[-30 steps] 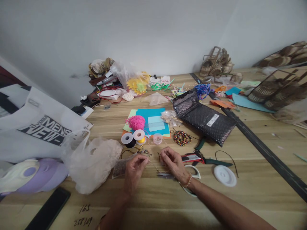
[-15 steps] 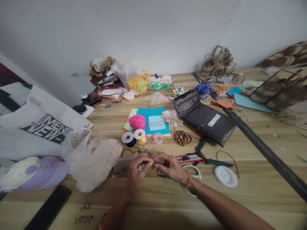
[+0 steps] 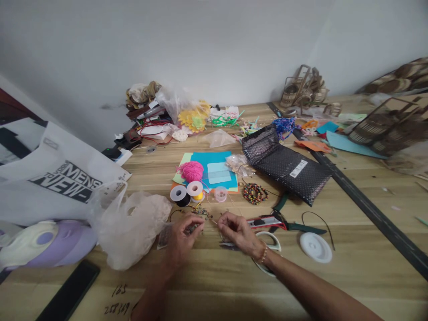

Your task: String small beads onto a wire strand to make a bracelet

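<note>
My right hand pinches a thin pale thread, whose short end sticks out to the left of the fingertips. My left hand is curled, thumb and forefinger tips close together; whatever lies between them is too small to make out. Just beyond it are loose small beads on the table. A clear bag lies partly under the left hand. Scissors with white handles lie partly beneath my right hand and wrist. A red utility knife rests to its right.
Black and yellow thread spools stand by pink yarn. Farther right lie a coil of coloured beads, a black bubble mailer and a white spool. A plastic bag and a phone are on the left.
My hands, whose fingertips met half a second ago, have drawn apart. The left has moved left and the thread end now shows at the right fingertips.
</note>
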Demonstrator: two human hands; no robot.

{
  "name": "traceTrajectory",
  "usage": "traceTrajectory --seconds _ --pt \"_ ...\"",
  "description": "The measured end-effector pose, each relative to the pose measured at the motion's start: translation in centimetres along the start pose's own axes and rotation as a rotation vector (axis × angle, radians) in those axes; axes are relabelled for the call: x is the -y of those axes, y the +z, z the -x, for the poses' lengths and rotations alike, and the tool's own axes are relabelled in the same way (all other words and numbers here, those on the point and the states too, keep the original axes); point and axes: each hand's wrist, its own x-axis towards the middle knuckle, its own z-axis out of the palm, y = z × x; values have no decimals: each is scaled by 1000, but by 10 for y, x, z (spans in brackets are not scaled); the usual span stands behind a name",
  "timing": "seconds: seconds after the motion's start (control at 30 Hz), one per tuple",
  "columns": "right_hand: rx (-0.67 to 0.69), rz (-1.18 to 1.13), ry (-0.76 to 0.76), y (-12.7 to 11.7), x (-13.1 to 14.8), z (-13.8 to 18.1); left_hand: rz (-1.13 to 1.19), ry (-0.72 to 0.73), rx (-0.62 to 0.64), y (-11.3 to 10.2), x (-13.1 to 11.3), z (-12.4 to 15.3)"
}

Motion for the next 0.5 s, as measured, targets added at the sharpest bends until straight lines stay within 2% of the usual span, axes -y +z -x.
traceTrajectory --seconds 0.13,0.27,0.37,0.5 --pt "-4 25 -11 0 0 0 -235 123 143 -9 8 -1" --pt "-10 49 -15 0 -1 0 -496 199 288 -8 11 4" --pt "-14 43 -6 0 -1 0 -616 199 325 -5 10 7" --pt "-21 42 -4 0 -1 0 -651 190 376 -4 8 6"
